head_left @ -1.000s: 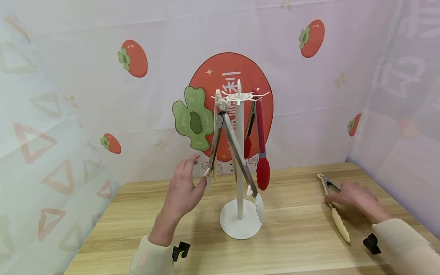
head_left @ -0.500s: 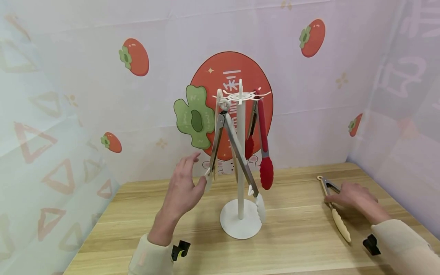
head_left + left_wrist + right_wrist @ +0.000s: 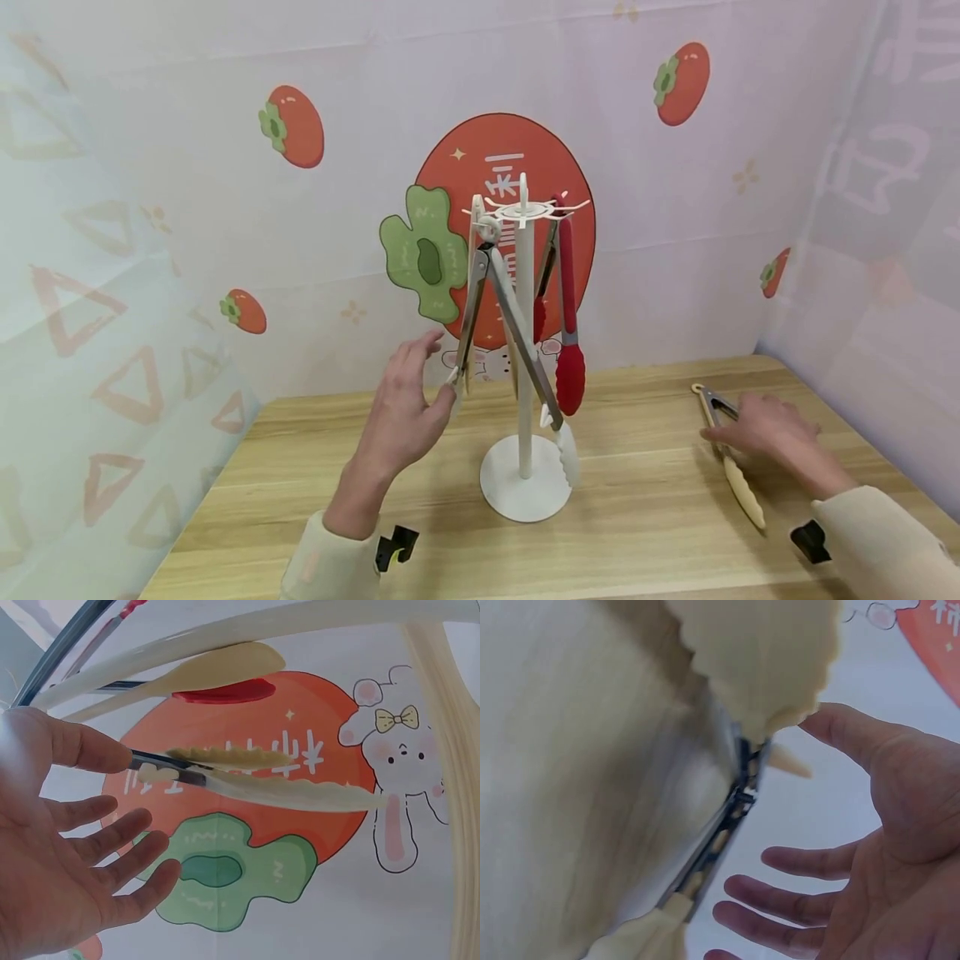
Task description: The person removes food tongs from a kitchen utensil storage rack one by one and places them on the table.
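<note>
On a white round-based stand (image 3: 510,496) hang white tongs (image 3: 545,392), spread wide in front of the pole. My left hand (image 3: 405,408) has its thumb against their left leg; in the left wrist view, the other fingers are spread with nothing in them. Cream-tipped tongs (image 3: 738,492) lie at the right of the table. My right hand (image 3: 772,429) hovers just above them, partly hiding their middle. The right wrist view has those tongs (image 3: 761,660) beside loosely spread fingers; whether the thumb touches them cannot be told.
Red tongs (image 3: 570,379) hang at the stand's right, and a cream utensil (image 3: 475,275) hangs behind the white tongs. Hooks ring the stand's top. A printed cloth (image 3: 360,167) backs the wooden table (image 3: 637,533).
My right hand has risen slightly off the cream-tipped tongs, its fingers loosening. The red tongs swing a little, first right, then back left. The left hand has barely moved.
</note>
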A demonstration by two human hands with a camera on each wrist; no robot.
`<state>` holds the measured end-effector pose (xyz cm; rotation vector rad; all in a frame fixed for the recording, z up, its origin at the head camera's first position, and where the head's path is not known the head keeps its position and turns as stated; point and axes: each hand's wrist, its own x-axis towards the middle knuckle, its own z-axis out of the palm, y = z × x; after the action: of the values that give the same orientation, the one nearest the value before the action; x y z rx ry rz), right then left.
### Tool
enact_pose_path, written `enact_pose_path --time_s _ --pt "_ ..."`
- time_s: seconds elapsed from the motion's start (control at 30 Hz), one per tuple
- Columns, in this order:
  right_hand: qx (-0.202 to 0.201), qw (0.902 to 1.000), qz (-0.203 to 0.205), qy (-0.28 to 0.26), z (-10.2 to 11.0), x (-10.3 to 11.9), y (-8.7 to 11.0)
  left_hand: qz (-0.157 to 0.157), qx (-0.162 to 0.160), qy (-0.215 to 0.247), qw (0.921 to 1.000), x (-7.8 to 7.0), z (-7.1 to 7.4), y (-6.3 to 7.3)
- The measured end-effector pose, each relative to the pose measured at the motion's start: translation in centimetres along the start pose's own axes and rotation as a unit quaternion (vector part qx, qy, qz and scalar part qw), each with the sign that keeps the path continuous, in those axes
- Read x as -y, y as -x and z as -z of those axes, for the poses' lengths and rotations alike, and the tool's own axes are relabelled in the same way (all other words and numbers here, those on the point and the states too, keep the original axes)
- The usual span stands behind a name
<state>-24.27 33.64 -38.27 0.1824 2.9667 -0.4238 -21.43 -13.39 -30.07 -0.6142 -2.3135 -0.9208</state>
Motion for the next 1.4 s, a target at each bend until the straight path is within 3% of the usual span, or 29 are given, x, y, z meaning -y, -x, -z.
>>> enact_pose_path --time_s 0.37,0.77,1.17,1.4 --pt "-0.049 0.9978 0.041 0.015 0.1 1.7 1.2 -0.006 -0.006 0.055 0.9984 -1.2 -0.4 -0.4" --pt "-0.071 0.9941 0.082 0.004 -0.3 2.9 2.1 -0.016 -0.024 0.114 0.9931 -3.1 -1.2 -1.1" --pt "-0.087 0.9917 0.094 0.010 -0.5 3.7 2.5 0.053 -0.028 0.119 0.9911 -5.1 -1.8 -1.6" --pt "-0.077 0.9925 0.095 0.006 -0.3 3.9 2.8 0.077 -0.041 0.092 0.9919 -6.3 -2.3 -1.8"
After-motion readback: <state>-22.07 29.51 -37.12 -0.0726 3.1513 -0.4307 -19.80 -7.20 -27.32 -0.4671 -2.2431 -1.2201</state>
